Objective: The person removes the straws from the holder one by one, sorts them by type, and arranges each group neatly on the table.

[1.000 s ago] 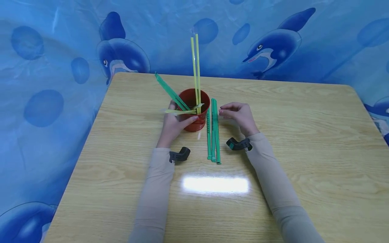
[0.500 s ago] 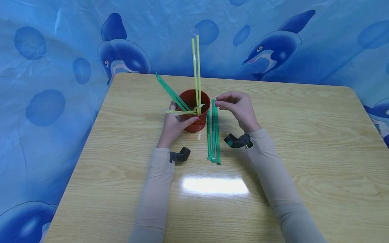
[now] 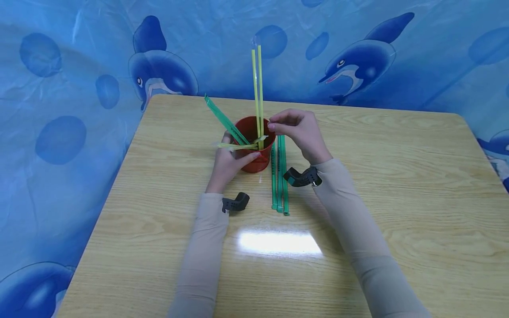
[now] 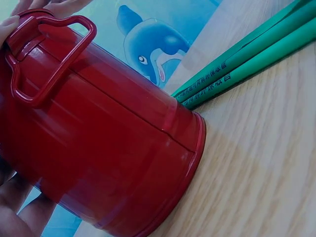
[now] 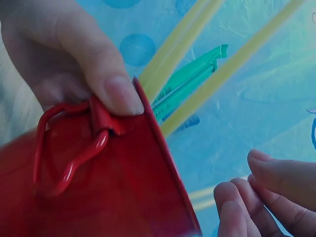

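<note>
Two upright yellow straws [image 3: 260, 84] rise from red bucket [image 3: 256, 167], long axis roughly vertical, just left of right hand [image 3: 300, 130], the nearer hand to their exposed lengths; its thumb and fingertips slightly apart, nothing visible between. Left hand [image 3: 226, 165] clamped round bucket's left and near side. Count: one bucket, two green straws [image 3: 224, 118] inside leaning left, yellow left-leaners [image 3: 238, 146] too overlapped to count, three flat green straws [image 3: 280, 176] right of bucket.

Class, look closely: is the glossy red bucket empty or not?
Not empty: slender yellow sticks and long green sticks protrude from the glossy red bucket's open mouth.
</note>
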Available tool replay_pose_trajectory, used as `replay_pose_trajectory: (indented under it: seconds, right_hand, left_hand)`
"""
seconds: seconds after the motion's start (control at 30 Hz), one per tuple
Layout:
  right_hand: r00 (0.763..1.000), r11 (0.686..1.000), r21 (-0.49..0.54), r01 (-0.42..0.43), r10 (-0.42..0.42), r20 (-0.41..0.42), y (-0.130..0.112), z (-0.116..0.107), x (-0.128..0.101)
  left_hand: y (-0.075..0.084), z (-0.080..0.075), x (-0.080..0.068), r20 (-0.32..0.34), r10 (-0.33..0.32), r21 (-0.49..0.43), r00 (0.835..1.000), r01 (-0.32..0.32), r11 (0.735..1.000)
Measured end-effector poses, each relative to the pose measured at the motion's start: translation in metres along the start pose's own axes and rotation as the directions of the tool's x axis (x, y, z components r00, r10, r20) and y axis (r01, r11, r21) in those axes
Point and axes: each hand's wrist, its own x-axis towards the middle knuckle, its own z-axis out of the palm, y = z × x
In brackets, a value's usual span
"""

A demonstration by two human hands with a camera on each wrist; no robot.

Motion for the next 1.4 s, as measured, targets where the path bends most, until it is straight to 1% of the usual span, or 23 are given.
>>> replay_pose_trajectory:
  seconds: [0.1, 0.3, 0.5, 0.67, 0.8, 1.1, 1.2, 1.4]
  right_hand:
    - [1.000, 1.000, 0.001, 0.006, -0.006, 0.020, -0.003, 0.005, 0.004]
    - [0.999, 1.000, -0.030, 0.009, -0.007, 0.046, -0.008, 0.015, 0.012]
    - [0.996, 0.999, -0.039, 0.006, -0.003, 0.091, -0.010, 0.024, 0.018]
    - [0.994, 0.997, -0.076, -0.001, 0.009, 0.106, -0.011, 0.032, 0.024]
    - [0.993, 0.995, -0.101, -0.006, 0.017, 0.115, -0.011, 0.037, 0.028]
    - [0.990, 0.990, -0.139, -0.020, 0.039, 0.137, -0.015, 0.045, 0.031]
    - [0.988, 0.988, -0.155, -0.011, 0.034, 0.151, -0.015, 0.048, 0.032]
    - [0.985, 0.980, -0.194, 0.036, -0.001, 0.175, -0.011, 0.052, 0.035]
  left_hand:
    - [0.000, 0.000, 0.000, -0.002, -0.004, 0.015, 1.000, 0.004, 1.000]
    - [0.000, -0.001, 0.000, -0.003, 0.004, 0.049, 1.000, -0.004, 0.999]
    - [0.000, -0.001, 0.000, 0.007, 0.000, 0.060, 1.000, 0.000, 0.998]
    - [0.000, -0.001, 0.000, -0.001, -0.014, 0.078, 1.000, 0.014, 0.997]
    - [-0.001, -0.001, 0.000, -0.007, -0.013, 0.094, 1.000, 0.013, 0.995]
    - [0.000, -0.002, -0.001, 0.008, 0.013, 0.050, 1.000, -0.013, 0.999]
    - [-0.002, -0.002, 0.000, 0.009, 0.013, 0.044, 1.000, -0.013, 0.999]
    - [-0.028, -0.004, 0.007, 0.000, 0.050, 0.053, 0.999, -0.050, 0.997]
